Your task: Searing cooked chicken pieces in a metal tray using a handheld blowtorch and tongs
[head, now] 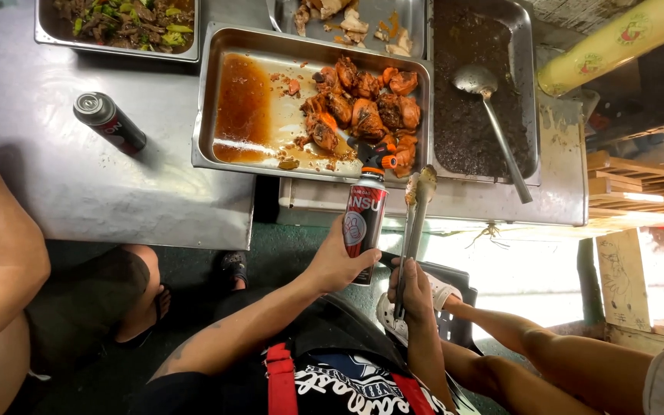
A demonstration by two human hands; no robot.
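Left hand (340, 261): fingers clamped round a red gas torch can (364, 219), nozzle at the near edge of the steel tray (209, 100). Right hand (413, 292): fingers closed on metal tongs (416, 211), tips just right of the torch. Tray: glazed chicken pieces (363, 111), brown sauce. Left of tray on the worktop (78, 184): spare can (109, 121), lying down. Right of tray: dark pan with ladle (493, 115).

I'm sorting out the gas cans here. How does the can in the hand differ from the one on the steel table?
The held can stands upright in the left hand; the spare can lies on its side on the table, untouched. The held can carries a black and orange torch head pointed at the chicken tray; the spare can has only a bare silver top. Both are slim with red and dark labels.
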